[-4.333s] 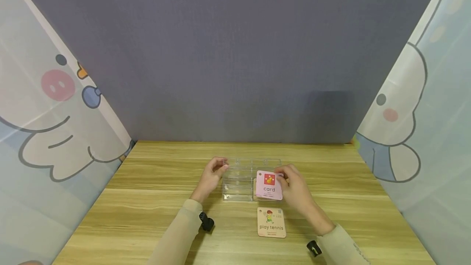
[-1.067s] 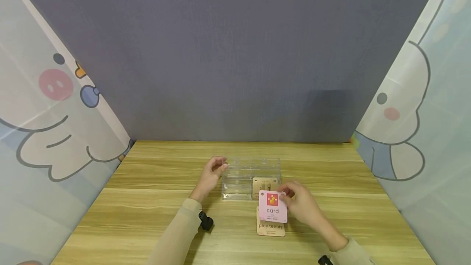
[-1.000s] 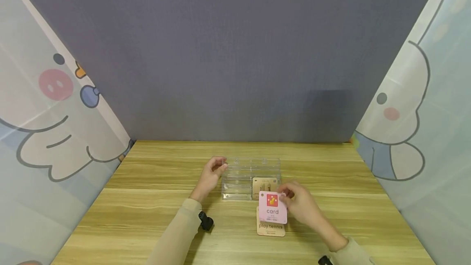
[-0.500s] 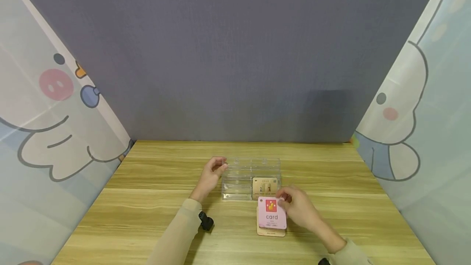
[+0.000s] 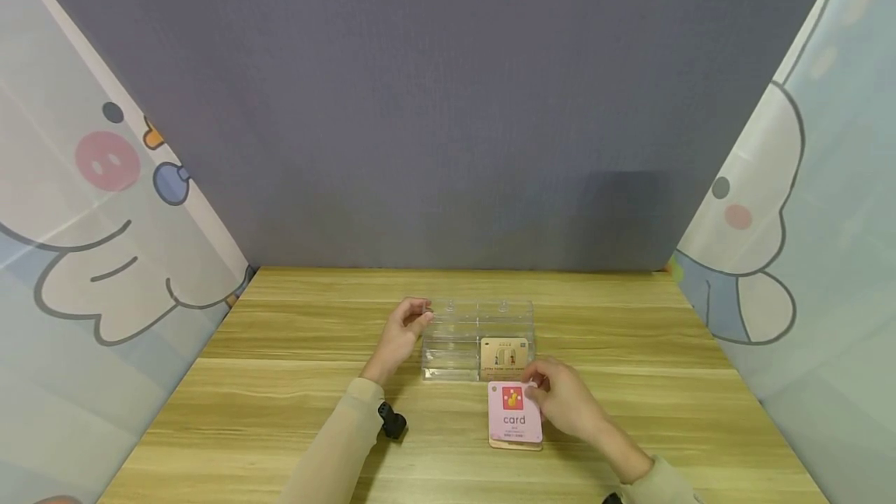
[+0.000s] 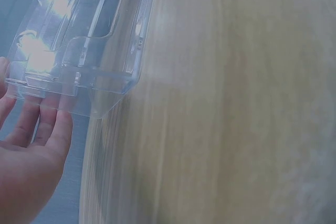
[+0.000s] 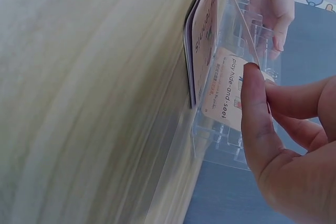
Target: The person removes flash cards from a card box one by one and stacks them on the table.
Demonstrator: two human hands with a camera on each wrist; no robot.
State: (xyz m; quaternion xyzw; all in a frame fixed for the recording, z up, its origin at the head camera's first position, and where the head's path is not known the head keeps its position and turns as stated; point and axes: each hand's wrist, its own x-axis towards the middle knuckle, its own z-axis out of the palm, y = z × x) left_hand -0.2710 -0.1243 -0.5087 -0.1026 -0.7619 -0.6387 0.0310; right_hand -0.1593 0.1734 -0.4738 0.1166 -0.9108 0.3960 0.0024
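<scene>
In the head view my left hand [image 5: 400, 337] grips the upper left side of a clear plastic tiered rack [image 5: 450, 356]. The left wrist view shows its fingers behind the rack's end [image 6: 100, 82]. My right hand [image 5: 570, 399] pinches the top right corner of a pink flashcard [image 5: 514, 414] labelled "card" between thumb and fingers. The pink flashcard is tilted above a small stack topped by a "play tennis" flashcard [image 7: 203, 30], covering most of it from the head. A beige "play hide-and-seek" flashcard [image 7: 227, 87] leans in the rack's lower right compartment.
All of this is on a wood-grain table [image 5: 315, 426]. A grey panel [image 5: 448, 115] stands along its back edge, with cartoon-printed curtains [image 5: 756, 255] at both sides. A small black camera [image 5: 393, 422] is strapped to the left wrist.
My right hand has drawn the pink flashcard from in front of the rack toward me and lowered it over the "play tennis" flashcard, uncovering the hide-and-seek flashcard. The left hand stays on the rack.
</scene>
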